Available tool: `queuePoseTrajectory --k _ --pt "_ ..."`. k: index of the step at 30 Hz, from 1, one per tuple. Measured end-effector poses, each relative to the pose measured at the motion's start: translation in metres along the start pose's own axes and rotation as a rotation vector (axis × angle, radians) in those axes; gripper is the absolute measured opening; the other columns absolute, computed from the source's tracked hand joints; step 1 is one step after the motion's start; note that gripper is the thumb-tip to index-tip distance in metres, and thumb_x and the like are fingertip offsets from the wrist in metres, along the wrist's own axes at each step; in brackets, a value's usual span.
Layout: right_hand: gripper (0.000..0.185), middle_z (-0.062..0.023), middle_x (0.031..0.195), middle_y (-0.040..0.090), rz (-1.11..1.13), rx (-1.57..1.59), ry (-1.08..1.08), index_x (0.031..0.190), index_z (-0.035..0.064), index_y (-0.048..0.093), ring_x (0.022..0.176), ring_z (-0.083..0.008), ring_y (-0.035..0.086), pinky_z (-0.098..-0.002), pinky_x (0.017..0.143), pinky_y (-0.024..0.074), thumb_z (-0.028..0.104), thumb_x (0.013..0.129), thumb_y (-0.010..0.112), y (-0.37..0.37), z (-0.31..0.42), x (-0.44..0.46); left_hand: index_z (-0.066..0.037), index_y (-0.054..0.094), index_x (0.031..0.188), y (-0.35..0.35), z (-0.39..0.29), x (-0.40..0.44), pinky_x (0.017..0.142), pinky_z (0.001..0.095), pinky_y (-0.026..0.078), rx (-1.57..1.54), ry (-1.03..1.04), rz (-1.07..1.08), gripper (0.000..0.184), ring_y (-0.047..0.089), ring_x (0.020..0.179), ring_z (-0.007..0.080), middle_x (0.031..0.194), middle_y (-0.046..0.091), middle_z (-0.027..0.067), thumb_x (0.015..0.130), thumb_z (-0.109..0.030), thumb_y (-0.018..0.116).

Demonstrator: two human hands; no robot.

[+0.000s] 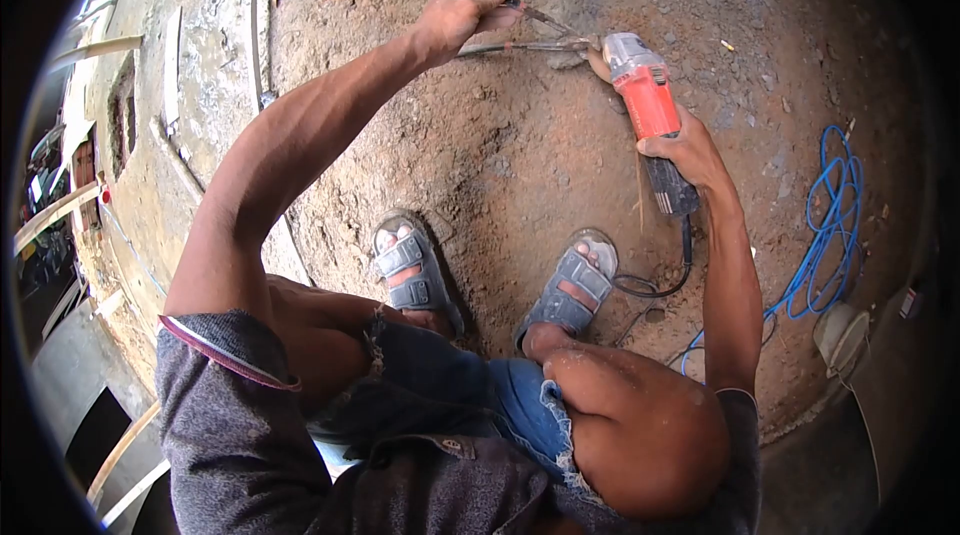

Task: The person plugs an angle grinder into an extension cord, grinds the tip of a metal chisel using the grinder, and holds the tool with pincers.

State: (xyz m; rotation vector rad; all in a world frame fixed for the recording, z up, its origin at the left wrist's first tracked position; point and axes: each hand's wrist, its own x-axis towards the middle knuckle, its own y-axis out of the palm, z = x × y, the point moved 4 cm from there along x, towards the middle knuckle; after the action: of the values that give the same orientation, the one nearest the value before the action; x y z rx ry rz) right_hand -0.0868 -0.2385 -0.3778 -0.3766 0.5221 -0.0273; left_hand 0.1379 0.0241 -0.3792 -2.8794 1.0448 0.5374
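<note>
My left hand (466, 13) is closed around the black grip of a long, thin metal tool (545, 21). A second dark rod (505, 48) lies just below it, and the two meet close to the grinder's head; whether they are joined I cannot tell. My right hand (686, 147) wraps around the body of a red angle grinder (650, 103). Its silver head points away from me, with the disc side (600, 65) turned toward the rods' meeting point. Contact between disc and metal is too small to make out.
A black cord (686, 243) runs from the grinder past my right sandal (575, 285). Coiled blue cable (835, 220) lies at the right, near a pale round object (842, 337). Strips of wood (172, 70) and a long pale pipe (252, 25) lie on the rough dirt ground at left.
</note>
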Motion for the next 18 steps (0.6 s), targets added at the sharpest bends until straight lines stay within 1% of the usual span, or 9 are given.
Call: queuePoseTrajectory --k 10,13,16,18 --pt "0.07 -0.008 0.105 0.064 0.02 -0.034 0.014 0.124 -0.0006 0.057 0.095 -0.0192 0.06 -0.0323 0.088 0.0471 0.025 0.064 0.079 -0.0014 0.0087 -0.0039 0.003 0.052 0.119 0.0012 -0.0026 -0.0008 0.099 0.0347 0.058 -0.014 -0.014 0.006 0.031 0.066 0.109 0.0302 0.114 0.062 0.0244 0.1 -0.02 0.056" --pt "0.068 -0.0076 0.103 0.064 0.003 -0.001 0.007 0.123 -0.0005 0.058 0.093 -0.0184 0.06 -0.0321 0.087 0.0472 0.025 0.064 0.079 -0.0001 0.005 -0.002 0.001 0.055 0.112 -0.0016 0.0052 0.0044 0.083 0.036 0.063 -0.047 0.048 -0.035 0.024 0.069 0.095 0.0232 0.108 0.067 0.0193 0.103 -0.02 0.052" --pt "0.075 -0.0071 0.113 0.064 0.035 -0.041 0.043 0.13 0.0 0.056 0.104 -0.0185 0.059 -0.0316 0.095 0.0444 0.026 0.064 0.08 -0.0013 0.0074 -0.0031 0.003 0.052 0.118 0.0003 -0.0008 0.0003 0.098 0.034 0.058 -0.016 -0.029 -0.017 0.029 0.067 0.109 0.0288 0.115 0.063 0.0239 0.1 -0.021 0.056" --pt "0.071 -0.0077 0.107 0.064 0.017 -0.013 0.027 0.126 -0.0004 0.057 0.097 -0.0185 0.06 -0.0322 0.089 0.0466 0.025 0.064 0.079 -0.0005 0.0076 -0.0024 0.003 0.053 0.117 0.0004 -0.0011 0.001 0.098 0.0339 0.058 -0.043 -0.02 -0.011 0.028 0.066 0.109 0.0287 0.116 0.063 0.0241 0.1 -0.02 0.056"
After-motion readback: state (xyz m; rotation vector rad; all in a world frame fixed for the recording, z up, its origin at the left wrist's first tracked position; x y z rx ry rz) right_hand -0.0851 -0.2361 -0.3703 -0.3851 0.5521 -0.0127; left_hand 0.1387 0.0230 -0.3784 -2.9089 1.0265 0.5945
